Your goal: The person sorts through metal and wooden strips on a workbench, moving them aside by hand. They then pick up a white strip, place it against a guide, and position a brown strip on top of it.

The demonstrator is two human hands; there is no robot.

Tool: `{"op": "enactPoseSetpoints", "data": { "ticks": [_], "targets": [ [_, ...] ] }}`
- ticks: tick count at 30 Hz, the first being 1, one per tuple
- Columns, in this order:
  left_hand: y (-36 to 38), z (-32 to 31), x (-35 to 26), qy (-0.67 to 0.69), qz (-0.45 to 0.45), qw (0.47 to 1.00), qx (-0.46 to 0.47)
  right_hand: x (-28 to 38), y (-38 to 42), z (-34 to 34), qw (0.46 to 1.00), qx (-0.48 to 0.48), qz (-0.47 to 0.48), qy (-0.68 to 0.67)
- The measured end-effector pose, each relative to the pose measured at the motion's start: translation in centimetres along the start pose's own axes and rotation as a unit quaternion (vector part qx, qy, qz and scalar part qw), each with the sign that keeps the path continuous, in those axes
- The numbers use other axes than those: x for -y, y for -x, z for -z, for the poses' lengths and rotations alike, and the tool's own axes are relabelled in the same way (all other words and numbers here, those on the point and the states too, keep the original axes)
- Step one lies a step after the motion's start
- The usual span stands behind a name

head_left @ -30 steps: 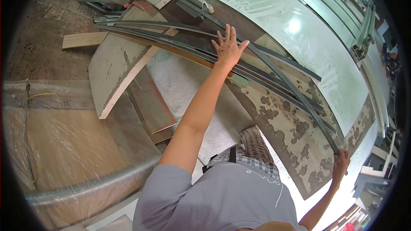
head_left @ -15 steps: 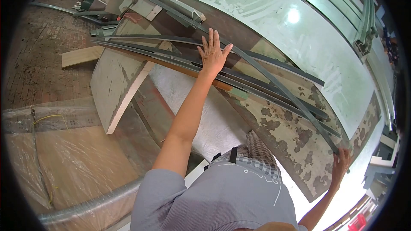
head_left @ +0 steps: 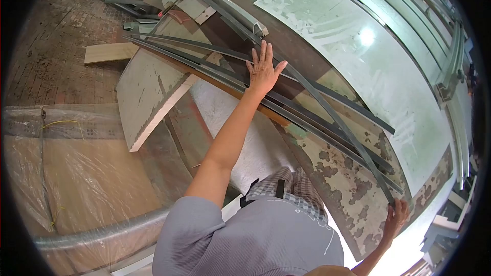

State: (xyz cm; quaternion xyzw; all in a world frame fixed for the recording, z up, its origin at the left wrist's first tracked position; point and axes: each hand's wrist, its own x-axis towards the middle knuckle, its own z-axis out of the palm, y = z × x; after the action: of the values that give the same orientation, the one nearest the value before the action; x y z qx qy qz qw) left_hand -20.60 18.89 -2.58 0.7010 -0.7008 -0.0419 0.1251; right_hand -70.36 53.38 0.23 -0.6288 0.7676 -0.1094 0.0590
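Note:
My left hand (head_left: 263,74) lies palm down with fingers spread over dark metal bars. Its fingertips are beside the upper part of a long dark metal bar (head_left: 337,118), which slants down to the right across the others. At that bar's lower end, my right hand (head_left: 396,217) has its fingers closed round the tip. Several more dark metal bars (head_left: 197,65) run under and beside my left hand, fanning out toward the right. One separate bar (head_left: 371,117) ends near the pale sheet.
A stained board (head_left: 335,179) lies beneath the bars, with a pale sheet (head_left: 358,46) behind. Long metal profiles (head_left: 225,5) rest at the upper left. A thick white-faced panel (head_left: 148,97) leans below the bars' left ends. Plastic-wrapped material (head_left: 87,184) is at lower left.
The view has turned slightly, so the bars and board appear shifted and rotated. Both hands keep about the same places on the bars.

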Motion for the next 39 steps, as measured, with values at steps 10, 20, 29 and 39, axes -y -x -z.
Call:
{"op": "enactPoseSetpoints", "data": {
  "ticks": [10,20,29,39],
  "targets": [
    [-3.1,0.6,3.3,0.029,0.005,1.0,0.012,4.4,-2.9,-0.2,1.0,0.013,0.004,-0.009],
    [-6.6,2.0,7.0,0.038,0.017,0.999,0.025,9.2,-5.7,-1.1,1.0,0.012,0.004,0.004],
    [-8.7,2.3,9.9,0.052,0.012,0.998,0.021,12.1,-7.6,-2.3,0.999,-0.007,0.002,0.034],
    [-12.1,3.1,13.6,0.028,0.013,0.999,0.023,14.5,-9.7,-4.7,0.999,-0.026,0.019,0.025]
  ]
}}
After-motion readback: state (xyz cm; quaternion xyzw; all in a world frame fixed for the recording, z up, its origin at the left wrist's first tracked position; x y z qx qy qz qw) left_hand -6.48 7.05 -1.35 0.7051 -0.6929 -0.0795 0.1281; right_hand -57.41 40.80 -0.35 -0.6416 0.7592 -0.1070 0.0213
